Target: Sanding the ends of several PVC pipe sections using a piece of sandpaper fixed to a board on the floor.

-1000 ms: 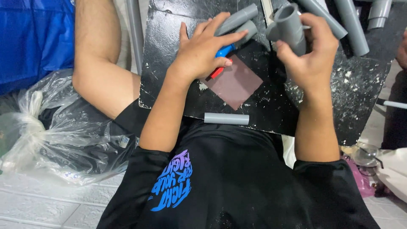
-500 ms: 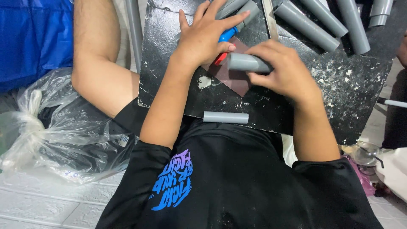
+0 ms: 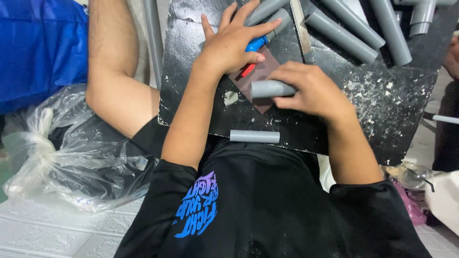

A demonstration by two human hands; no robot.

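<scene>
The right hand (image 3: 311,93) is closed around 1 short grey pipe piece (image 3: 270,89), gripping it with fingers curled over the top and the thumb below. The pipe piece lies level, its free end pointing toward the person's left, and rests on a brown sheet of sandpaper (image 3: 256,79). The sandpaper lies flat on a black board (image 3: 373,114) that is flecked with white spots and sits across the person's lap.

The left hand (image 3: 232,45) is spread flat, palm down, fingers extended. It presses on the far edge of the sandpaper and covers a tool with a blue and red handle (image 3: 252,53); whether it grips that tool cannot be told. Its fingertips touch 2 grey pipes (image 3: 275,14) at the top of the board.

A second short grey pipe piece (image 3: 254,136) lies loose on the near edge of the board, well apart from both hands. Several longer grey pipes (image 3: 342,36) lie side by side at the far right of the board, with a grey pipe fitting (image 3: 423,14) beside them. A clear plastic bag (image 3: 62,157) lies on the floor to the person's left, next to blue fabric (image 3: 38,48).
</scene>
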